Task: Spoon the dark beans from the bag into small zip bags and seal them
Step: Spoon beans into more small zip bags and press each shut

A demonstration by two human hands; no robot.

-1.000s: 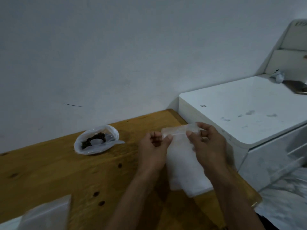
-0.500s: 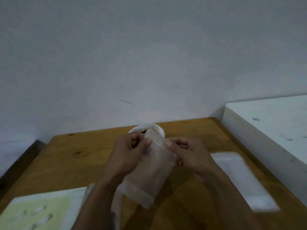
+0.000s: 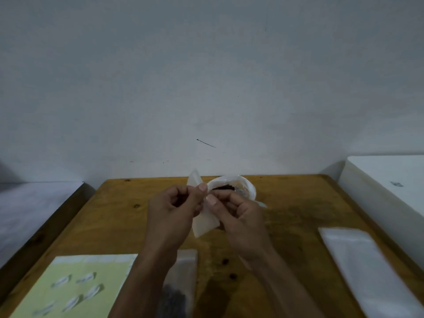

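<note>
Both hands are raised over the middle of the frame, each pinching the same small zip bag (image 3: 205, 222) between thumb and forefinger. Left hand (image 3: 171, 208) grips its upper edge at 9 o'clock of the bag; right hand (image 3: 238, 213) grips at 3 o'clock, the remaining fingers of both curled in. The small bag hangs tilted between them, clear of the surface, and looks empty.

Wooden table (image 3: 110, 221) fills the lower frame, with a white cabinet (image 3: 385, 187) abutting it at 3 o'clock. On the table at 4 o'clock lies a flat stack of clear bags (image 3: 362, 265). At 7 o'clock lies a pale green sheet (image 3: 75, 288) bearing small white marks; detail is blurred. At 6 o'clock, beneath the left forearm, lies a filled zip bag (image 3: 183, 285) with dark contents at its near end. At 12 o'clock of the hands, just behind them, sits the open bag (image 3: 243, 188), its rim rolled down, dark beans (image 3: 223, 188) visible inside.
</note>
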